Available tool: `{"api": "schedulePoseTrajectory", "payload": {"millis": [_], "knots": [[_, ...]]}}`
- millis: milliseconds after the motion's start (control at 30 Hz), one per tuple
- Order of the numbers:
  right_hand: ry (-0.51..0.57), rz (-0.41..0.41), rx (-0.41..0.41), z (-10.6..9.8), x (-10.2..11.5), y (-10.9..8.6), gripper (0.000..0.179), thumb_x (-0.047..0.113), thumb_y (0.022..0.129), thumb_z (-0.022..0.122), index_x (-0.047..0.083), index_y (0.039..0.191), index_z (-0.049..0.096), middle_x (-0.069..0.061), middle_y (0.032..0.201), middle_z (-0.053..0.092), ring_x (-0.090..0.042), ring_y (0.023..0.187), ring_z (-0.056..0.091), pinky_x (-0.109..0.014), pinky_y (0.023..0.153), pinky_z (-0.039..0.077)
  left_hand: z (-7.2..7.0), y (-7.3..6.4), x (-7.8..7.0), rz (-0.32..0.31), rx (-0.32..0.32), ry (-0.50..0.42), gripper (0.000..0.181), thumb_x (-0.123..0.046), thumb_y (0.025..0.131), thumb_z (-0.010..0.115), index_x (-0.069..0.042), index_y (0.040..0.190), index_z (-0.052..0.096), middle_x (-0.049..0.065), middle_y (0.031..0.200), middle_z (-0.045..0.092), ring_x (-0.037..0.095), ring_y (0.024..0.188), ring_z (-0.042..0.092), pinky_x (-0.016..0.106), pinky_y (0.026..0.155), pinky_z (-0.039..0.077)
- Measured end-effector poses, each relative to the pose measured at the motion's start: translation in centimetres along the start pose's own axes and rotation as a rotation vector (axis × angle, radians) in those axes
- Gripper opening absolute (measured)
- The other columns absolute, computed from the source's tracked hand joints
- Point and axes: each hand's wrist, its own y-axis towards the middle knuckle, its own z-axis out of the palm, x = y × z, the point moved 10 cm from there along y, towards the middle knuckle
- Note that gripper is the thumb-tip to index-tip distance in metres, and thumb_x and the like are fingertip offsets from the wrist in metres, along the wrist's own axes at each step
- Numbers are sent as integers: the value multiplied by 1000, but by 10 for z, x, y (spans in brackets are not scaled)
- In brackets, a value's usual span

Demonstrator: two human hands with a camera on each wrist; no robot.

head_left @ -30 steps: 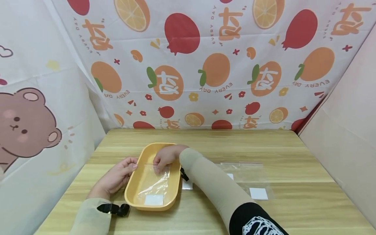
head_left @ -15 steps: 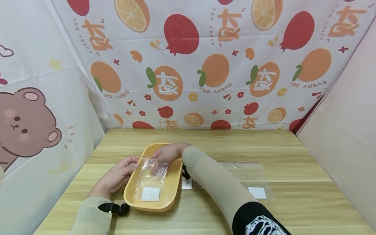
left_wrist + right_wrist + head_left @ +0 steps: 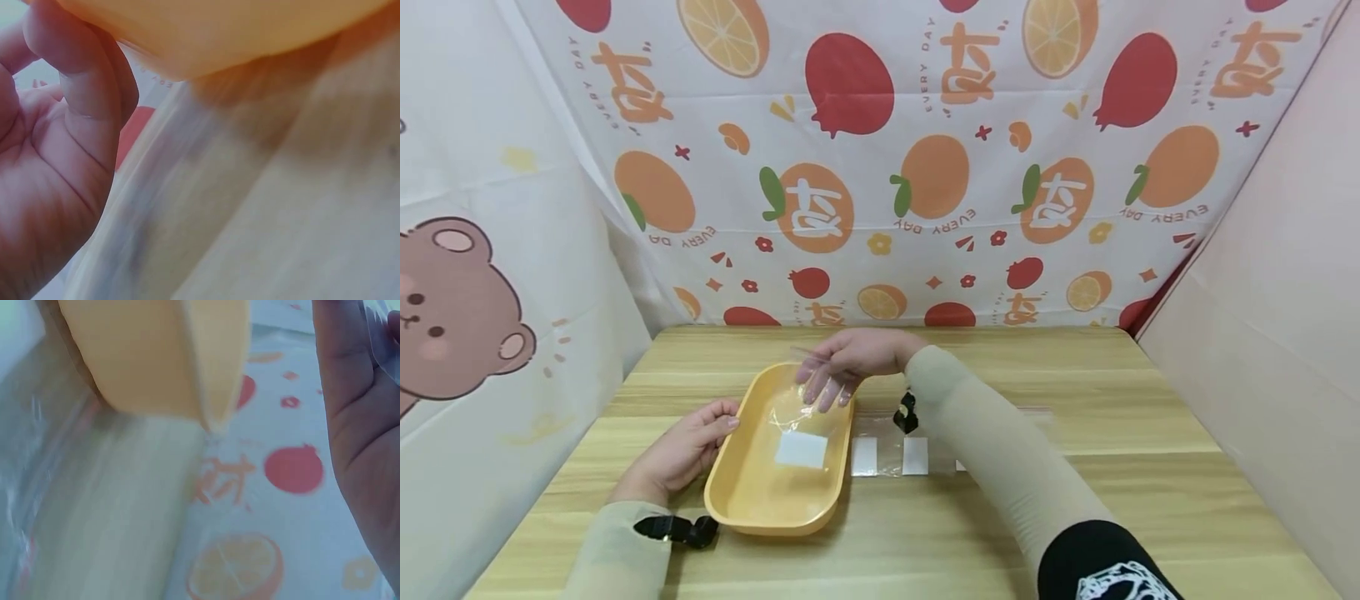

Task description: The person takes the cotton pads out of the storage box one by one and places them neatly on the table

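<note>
A yellow plastic tray (image 3: 760,496) stands on the table, and my left hand (image 3: 688,446) grips its left rim between thumb and fingers. The left wrist view shows that hand (image 3: 65,137) up close beneath the tray's edge (image 3: 250,37). Over the tray's far right part, my right hand (image 3: 865,357) holds a clear zip bag with a white label (image 3: 802,450). The bag hangs tilted in front of the fingers. In the right wrist view a piece of clear plastic (image 3: 382,340) lies between thumb and palm.
Several clear zip bags with white labels (image 3: 915,457) lie in a row right of the tray, partly under my right forearm. The wooden table (image 3: 925,542) ends at a fruit-print cloth (image 3: 880,242) behind, with pale cloth walls left and right.
My right hand has risen from inside the tray toward the back right, lifting the zip bag with it. The left hand keeps its grip on the rim. The head view has shifted slightly.
</note>
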Motion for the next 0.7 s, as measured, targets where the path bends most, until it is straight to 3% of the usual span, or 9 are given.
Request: {"api": "schedulePoseTrajectory", "payload": {"millis": [167, 367, 700], "knots": [[-53, -66, -53, -17, 12, -40, 36, -1, 103, 36, -2, 131, 59, -19, 118, 70, -35, 100, 70, -44, 81, 59, 0, -2, -1, 0, 25, -21, 15, -6, 110, 37, -3, 111, 51, 2, 91, 63, 12, 77, 65, 28, 64, 59], [-134, -58, -132, -39, 6, -96, 29, 4, 106, 42, -1, 126, 61, -20, 112, 71, -37, 95, 71, -44, 80, 60, -2, -1, 2, -22, 10, -18, 16, -7, 110, 36, -6, 111, 53, 1, 92, 65, 13, 78, 67, 30, 65, 59], [-245, 97, -273, -64, -47, -193, 21, 13, 104, 55, 4, 117, 68, -16, 105, 73, -27, 77, 65, -37, 70, 59, -3, -1, 1, -13, 21, -13, 15, -8, 110, 37, -3, 112, 51, 1, 91, 64, 12, 75, 66, 29, 63, 59]]}}
